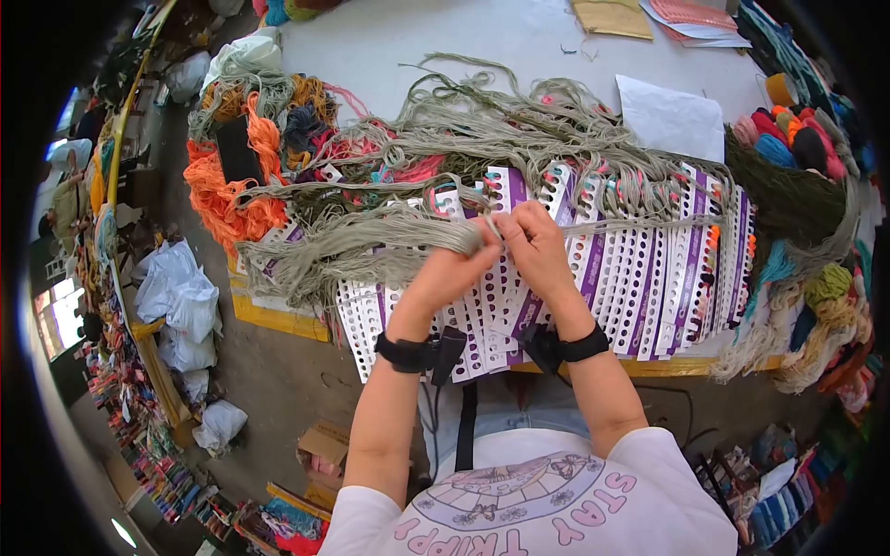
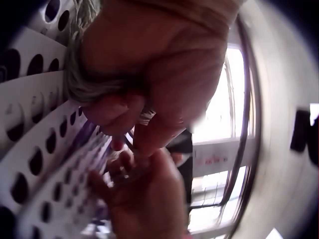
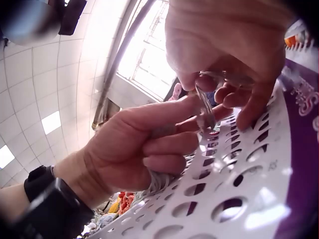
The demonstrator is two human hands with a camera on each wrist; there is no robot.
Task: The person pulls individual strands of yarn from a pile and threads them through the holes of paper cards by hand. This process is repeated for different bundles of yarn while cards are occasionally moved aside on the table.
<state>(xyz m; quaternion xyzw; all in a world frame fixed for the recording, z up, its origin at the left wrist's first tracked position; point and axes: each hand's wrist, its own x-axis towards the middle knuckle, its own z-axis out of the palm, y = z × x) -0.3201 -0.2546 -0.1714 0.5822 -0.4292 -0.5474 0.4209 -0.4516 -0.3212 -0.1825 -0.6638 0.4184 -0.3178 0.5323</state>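
Observation:
My left hand [image 1: 456, 266] grips a thick bundle of grey-green yarn [image 1: 362, 243] that trails off to the left over rows of white and purple punched cards [image 1: 640, 278]. My right hand [image 1: 535, 239] meets it fingertip to fingertip above the cards. In the right wrist view the right hand [image 3: 234, 45] pinches a thin grey strand [image 3: 206, 110] against a punched card [image 3: 239, 199], with the left hand [image 3: 134, 144] beside it. The left wrist view shows the left hand [image 2: 154, 64] curled round the yarn [image 2: 87, 85], and the right hand [image 2: 144, 199] below it.
More grey yarn lies tangled across the white table [image 1: 417, 37]. Orange yarn [image 1: 218, 190] is heaped at the left, dark green yarn [image 1: 788, 195] and coloured skeins [image 1: 788, 139] at the right. A white sheet [image 1: 672, 120] lies behind the cards. White bags [image 1: 181, 296] sit on the floor.

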